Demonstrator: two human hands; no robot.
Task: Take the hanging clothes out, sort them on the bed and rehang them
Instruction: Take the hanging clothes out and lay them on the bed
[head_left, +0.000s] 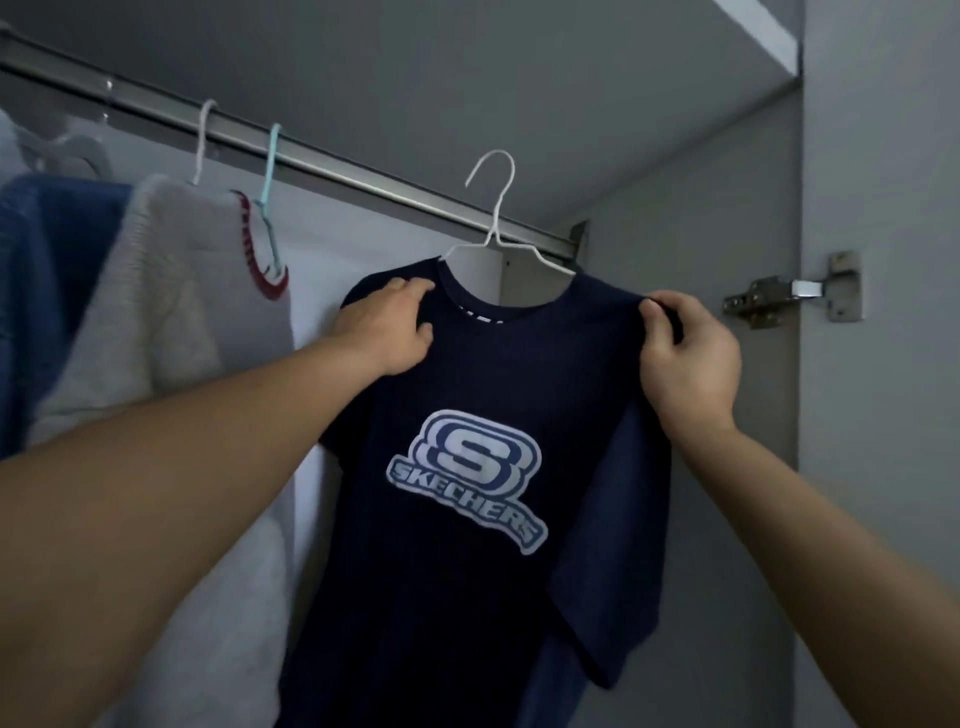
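Currently, item in hand: 1 navy T-shirt (467, 415) with a pale printed logo, on 1 white wire hanger (496, 208), held up in front of the wardrobe rail (311, 156) near its right end. Hook appears not yet over the rail; I cannot tell for certain from this angle.

Grip, left hand (387, 325): fingers laid over the shirt's left shoulder, curled onto the cloth beside the collar. Grip, right hand (685, 353): thumb and fingers pinching the right shoulder seam, narrow and closed on fabric.

Step in hand, my judgement: rehanging. To do it well, I should keep both shoulders level so the shirt does not slide off the wire, lift until the hook clears the rail, then lower it on squarely, well apart from the neighbouring garments, and let go only once the hanger bears the weight.

Count on the rail, left of my shirt:
- 1 grey knit (156, 338) with red-trimmed collar
- 1 blue garment (47, 291), partly cut off
- 2 plain hooks showing, 1 white hook (202, 140), 1 pale blue hook (270, 161)
- 1 door hinge (789, 299) on the right panel
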